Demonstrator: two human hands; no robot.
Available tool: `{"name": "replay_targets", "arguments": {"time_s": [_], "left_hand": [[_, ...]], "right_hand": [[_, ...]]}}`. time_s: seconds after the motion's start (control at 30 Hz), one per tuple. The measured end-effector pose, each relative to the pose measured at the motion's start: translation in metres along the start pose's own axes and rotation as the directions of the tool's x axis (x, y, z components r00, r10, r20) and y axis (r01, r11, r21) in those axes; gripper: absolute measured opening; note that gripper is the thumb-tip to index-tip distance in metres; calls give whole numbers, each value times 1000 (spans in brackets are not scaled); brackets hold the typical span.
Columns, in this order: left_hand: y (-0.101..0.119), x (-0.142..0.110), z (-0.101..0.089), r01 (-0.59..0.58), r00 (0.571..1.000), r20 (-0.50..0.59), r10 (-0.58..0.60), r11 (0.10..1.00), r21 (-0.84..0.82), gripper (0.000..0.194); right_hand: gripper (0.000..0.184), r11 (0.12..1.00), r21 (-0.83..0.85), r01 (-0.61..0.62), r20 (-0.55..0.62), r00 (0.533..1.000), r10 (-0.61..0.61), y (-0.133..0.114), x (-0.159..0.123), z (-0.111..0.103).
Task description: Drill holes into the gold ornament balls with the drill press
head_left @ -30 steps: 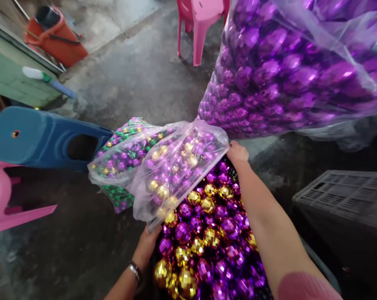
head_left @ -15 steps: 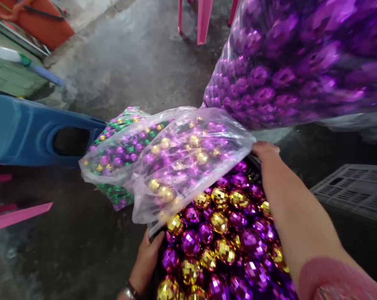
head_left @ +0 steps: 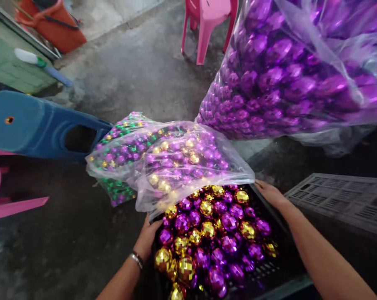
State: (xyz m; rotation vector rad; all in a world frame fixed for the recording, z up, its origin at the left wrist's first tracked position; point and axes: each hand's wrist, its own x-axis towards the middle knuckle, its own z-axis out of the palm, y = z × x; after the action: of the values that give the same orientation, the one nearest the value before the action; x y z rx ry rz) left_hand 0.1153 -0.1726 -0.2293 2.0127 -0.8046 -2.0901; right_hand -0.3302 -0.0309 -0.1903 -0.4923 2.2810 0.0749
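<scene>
A black crate (head_left: 277,266) holds shiny faceted purple and gold balls (head_left: 207,229). Its far end meets the open mouth of a clear plastic bag (head_left: 241,173), which has similar balls inside. My left hand (head_left: 146,233) grips the crate's left side near the far corner, by the bag's edge. On the opposite side, my right hand (head_left: 271,193) is closed round the far right corner, where the bag's edge also lies. The undersides of both hands' fingers are hidden behind the crate. Bare crate floor shows at the near right.
A big clear bag of purple balls (head_left: 263,87) stands at the back right. Behind the working bag lies another bag with green, purple and gold balls (head_left: 118,196). A blue stool (head_left: 28,125), pink stools (head_left: 207,21) and a grey plastic crate (head_left: 341,200) stand around.
Balls have shifted toward the bag, baring the crate's floor at the near right. My right hand and its crate corner are lower in view. Both hands keep their grip.
</scene>
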Motion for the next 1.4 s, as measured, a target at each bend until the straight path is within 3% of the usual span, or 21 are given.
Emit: {"name": "replay_targets", "arguments": {"time_s": [0.1, 0.17, 0.2, 0.23, 0.3, 0.33, 0.37, 0.43, 0.5, 0.57, 0.6, 0.67, 0.77, 0.87, 0.97, 1.03, 1.13, 1.23, 1.3, 1.4], "left_hand": [[-1, 3, -2, -85, 995, -39, 88, 993, 85, 67], [0, 7, -4, -98, 984, -121, 130, 964, 247, 67], [1, 8, -5, -89, 975, -164, 151, 938, 336, 67], [2, 9, -6, -75, 965, -199, 172, 905, 419, 69], [6, 9, -8, -21, 952, -245, 183, 838, 545, 74], [7, 7, -9, 4, 951, -248, 182, 798, 603, 77], [9, 4, -9, 13, 950, -239, 199, 742, 670, 78], [13, -3, -7, -38, 922, -198, 333, 586, 809, 78], [19, -9, 1, -165, 838, -91, 538, 409, 898, 70], [30, -11, 14, -321, 753, 92, 652, 242, 916, 52], [38, -10, 24, -395, 735, 202, 647, 167, 903, 44], [56, -5, 44, -494, 742, 392, 545, 48, 868, 40], [75, 1, 66, -493, 806, 458, 376, -4, 870, 40], [77, -1, 69, -523, 807, 473, 355, 55, 851, 33], [74, -13, 58, -580, 794, 449, 409, 293, 760, 29], [80, -25, 49, -568, 820, 416, 394, 465, 679, 27], [103, -44, 38, -525, 848, 406, 340, 645, 555, 22], [129, -58, 36, -471, 865, 413, 283, 742, 478, 38], [139, -67, 39, -452, 876, 393, 280, 762, 464, 34], [137, -83, 44, -431, 900, 269, 344, 801, 415, 28]], "right_hand": [[48, 998, -13, -60, -64, 996, 59, 28, -68, -4], [51, 996, -53, -67, -130, 990, 59, 45, -130, 8], [50, 996, -90, -11, -156, 988, -3, 51, -161, 19], [53, 972, -172, 159, -152, 971, -185, 53, -191, 31], [60, 858, -214, 467, 103, 884, -455, 46, -237, 56], [61, 817, -209, 537, 226, 840, -494, 38, -253, 67], [56, 808, -213, 550, 327, 819, -472, 28, -262, 77], [37, 829, -269, 490, 419, 835, -357, 4, -270, 93], [32, 842, -332, 425, 421, 866, -271, -17, -270, 103], [34, 841, -354, 409, 408, 877, -254, -30, -269, 110], [35, 841, -362, 402, 404, 881, -247, -34, -269, 113], [36, 839, -378, 390, 397, 887, -234, -38, -269, 117], [30, 822, -399, 406, 415, 879, -233, -39, -267, 117], [28, 794, -416, 443, 435, 864, -254, -45, -261, 109], [29, 765, -439, 472, 437, 856, -278, -59, -256, 90], [29, 745, -459, 484, 435, 854, -287, -72, -252, 71], [31, 719, -494, 489, 421, 858, -294, -96, -247, 32], [32, 687, -521, 507, 424, 852, -308, -120, -241, -8], [32, 662, -535, 525, 443, 841, -309, -135, -241, -28], [32, 628, -556, 544, 474, 828, -299, -152, -247, -46]]}}
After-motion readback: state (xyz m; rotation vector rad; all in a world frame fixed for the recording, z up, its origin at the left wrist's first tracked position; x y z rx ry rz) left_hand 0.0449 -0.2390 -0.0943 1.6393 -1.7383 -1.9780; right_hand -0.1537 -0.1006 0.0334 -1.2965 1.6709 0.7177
